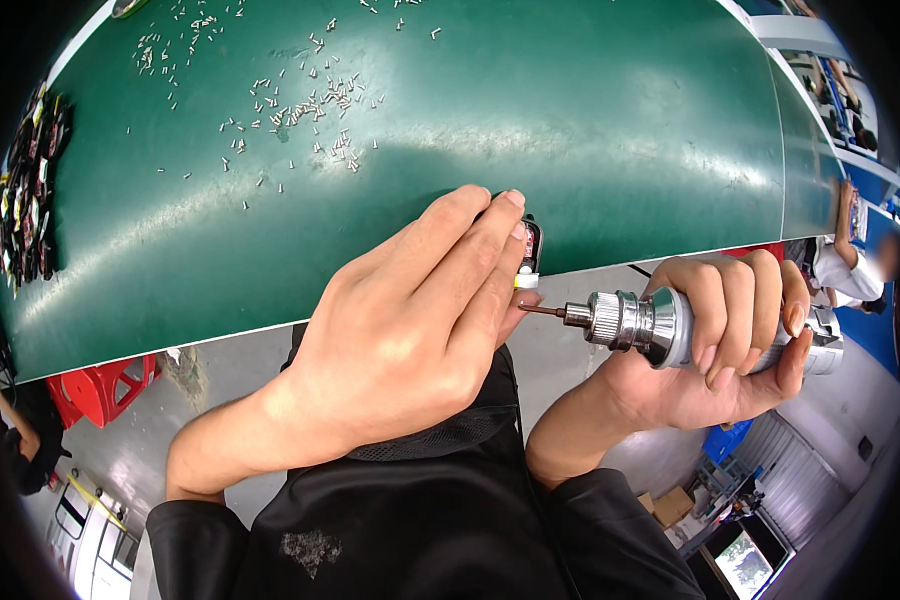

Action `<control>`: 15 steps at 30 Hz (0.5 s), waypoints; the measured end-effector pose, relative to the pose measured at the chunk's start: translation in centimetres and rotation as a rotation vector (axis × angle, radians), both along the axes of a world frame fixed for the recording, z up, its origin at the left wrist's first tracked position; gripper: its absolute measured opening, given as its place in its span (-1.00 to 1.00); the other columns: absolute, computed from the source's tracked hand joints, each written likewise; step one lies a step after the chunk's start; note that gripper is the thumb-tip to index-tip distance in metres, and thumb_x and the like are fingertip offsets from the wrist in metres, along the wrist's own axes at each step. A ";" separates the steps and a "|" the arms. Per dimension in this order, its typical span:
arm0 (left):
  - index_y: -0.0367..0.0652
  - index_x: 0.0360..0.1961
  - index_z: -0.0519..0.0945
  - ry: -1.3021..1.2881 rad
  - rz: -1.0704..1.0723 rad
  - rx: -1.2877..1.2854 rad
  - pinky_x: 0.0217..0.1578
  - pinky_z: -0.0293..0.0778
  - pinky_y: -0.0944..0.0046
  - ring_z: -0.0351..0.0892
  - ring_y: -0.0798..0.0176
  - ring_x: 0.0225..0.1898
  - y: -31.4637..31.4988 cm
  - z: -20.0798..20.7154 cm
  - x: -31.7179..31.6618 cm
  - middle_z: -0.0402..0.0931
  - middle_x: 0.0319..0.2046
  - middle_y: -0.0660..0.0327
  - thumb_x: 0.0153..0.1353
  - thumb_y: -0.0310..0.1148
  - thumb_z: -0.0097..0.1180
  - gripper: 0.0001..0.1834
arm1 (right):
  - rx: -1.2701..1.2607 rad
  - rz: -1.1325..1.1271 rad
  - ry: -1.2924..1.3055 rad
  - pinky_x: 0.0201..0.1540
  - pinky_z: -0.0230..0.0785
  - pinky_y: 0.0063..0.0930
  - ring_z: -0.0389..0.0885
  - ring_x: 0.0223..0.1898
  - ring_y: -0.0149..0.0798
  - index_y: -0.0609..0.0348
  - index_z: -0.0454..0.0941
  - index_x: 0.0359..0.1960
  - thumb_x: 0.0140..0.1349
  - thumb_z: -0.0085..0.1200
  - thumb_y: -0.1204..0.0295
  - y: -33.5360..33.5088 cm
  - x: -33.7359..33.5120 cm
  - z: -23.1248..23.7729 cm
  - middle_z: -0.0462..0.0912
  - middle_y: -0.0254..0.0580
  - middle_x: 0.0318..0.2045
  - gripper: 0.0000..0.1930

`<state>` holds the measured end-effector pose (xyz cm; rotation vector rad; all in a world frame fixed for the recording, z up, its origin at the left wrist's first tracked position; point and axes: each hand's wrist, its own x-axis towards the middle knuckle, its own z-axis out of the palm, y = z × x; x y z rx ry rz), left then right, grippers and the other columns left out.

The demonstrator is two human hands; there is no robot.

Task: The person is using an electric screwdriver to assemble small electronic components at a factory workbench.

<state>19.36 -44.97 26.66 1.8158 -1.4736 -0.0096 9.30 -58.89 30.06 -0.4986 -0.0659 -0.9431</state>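
Observation:
My left hand (pixel 410 330) is closed over a small black part with a white and yellow end (pixel 527 262), at the near edge of the green table (pixel 610 150). Most of that part is hidden under the fingers. My right hand (pixel 735 325) wraps round a silver electric screwdriver (pixel 630 325), held level and pointing left. The tip of its thin bit (pixel 542 310) is by my left thumb, just below the white end of the part. Whether the bit touches anything, I cannot tell.
Many small loose screws (pixel 315 105) lie scattered across the far left of the table. A pile of black parts (pixel 32 190) sits along its left edge. Below the table at left is a red stool (pixel 100 388). Another person (pixel 850 255) is at the far right.

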 end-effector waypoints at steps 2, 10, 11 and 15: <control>-0.50 -0.25 0.54 -0.011 0.005 -0.010 -0.26 0.57 0.14 0.55 -0.09 -0.17 0.0 -0.2 0.0 0.54 -0.15 -0.08 -0.29 -0.59 0.29 -0.55 | 0.029 0.001 -0.004 -0.59 0.21 -0.52 0.32 -0.73 -0.44 0.20 0.36 -0.29 0.31 -0.12 0.29 0.2 0.1 -0.2 0.31 -0.35 -0.65 -0.79; -0.51 -0.23 0.54 -0.037 0.005 -0.037 -0.26 0.57 0.14 0.55 -0.09 -0.17 0.1 -0.6 0.1 0.55 -0.15 -0.08 -0.30 -0.60 0.28 -0.54 | 0.098 -0.032 0.094 -0.65 0.19 -0.66 0.28 -0.74 -0.55 0.15 0.35 -0.39 0.13 0.06 0.45 0.3 0.4 -0.3 0.29 -0.44 -0.68 -0.87; -0.51 -0.23 0.54 -0.030 0.004 -0.034 -0.25 0.57 0.14 0.55 -0.09 -0.17 0.1 -0.6 0.1 0.54 -0.14 -0.08 -0.30 -0.61 0.27 -0.53 | 0.092 -0.032 0.099 -0.65 0.19 -0.66 0.28 -0.74 -0.56 0.15 0.35 -0.39 0.13 0.06 0.46 0.3 0.4 -0.3 0.29 -0.44 -0.68 -0.87; -0.51 -0.21 0.54 0.008 -0.011 -0.023 -0.24 0.57 0.13 0.55 -0.09 -0.16 0.1 -0.3 0.1 0.54 -0.13 -0.09 -0.33 -0.63 0.26 -0.51 | 0.069 -0.042 0.106 -0.65 0.18 -0.67 0.28 -0.75 -0.56 0.14 0.35 -0.39 0.13 0.06 0.45 0.1 0.3 -0.3 0.29 -0.44 -0.68 -0.87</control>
